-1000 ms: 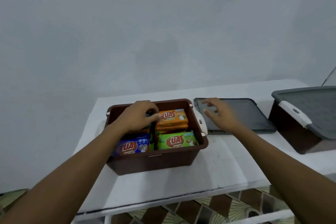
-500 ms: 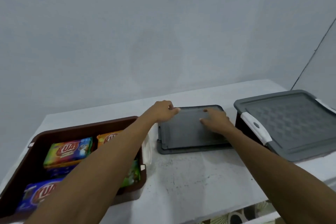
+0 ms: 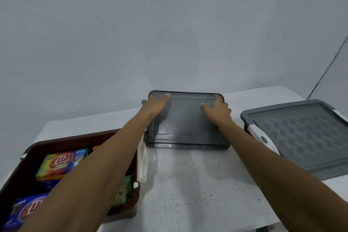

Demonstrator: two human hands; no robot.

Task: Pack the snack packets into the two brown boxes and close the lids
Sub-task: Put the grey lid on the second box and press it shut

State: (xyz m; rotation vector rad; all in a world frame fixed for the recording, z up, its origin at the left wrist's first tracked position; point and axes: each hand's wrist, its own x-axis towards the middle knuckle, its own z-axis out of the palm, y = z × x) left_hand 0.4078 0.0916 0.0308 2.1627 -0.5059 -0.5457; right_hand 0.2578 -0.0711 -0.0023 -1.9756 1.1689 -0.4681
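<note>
An open brown box (image 3: 30, 154) at the lower left holds several colourful snack packets (image 3: 60, 164); my left forearm crosses over it. A loose dark grey lid (image 3: 186, 128) is tilted up at its far edge on the white table (image 3: 188, 184), its near edge on the table. My left hand (image 3: 155, 106) grips its far left corner and my right hand (image 3: 216, 108) grips its far right corner. A second brown box (image 3: 246, 130) at the right is shut under its grey lid (image 3: 305, 137) with a white latch (image 3: 260, 137).
A white latch (image 3: 142, 162) hangs on the open box's right end. A plain grey wall rises behind the table. A thin dark cable (image 3: 327, 69) runs down the wall at the far right.
My left hand left the open box and moved to the loose lid. Both hands slid to the lid's far corners and gripped it, and its far edge has lifted. The view swung right.
</note>
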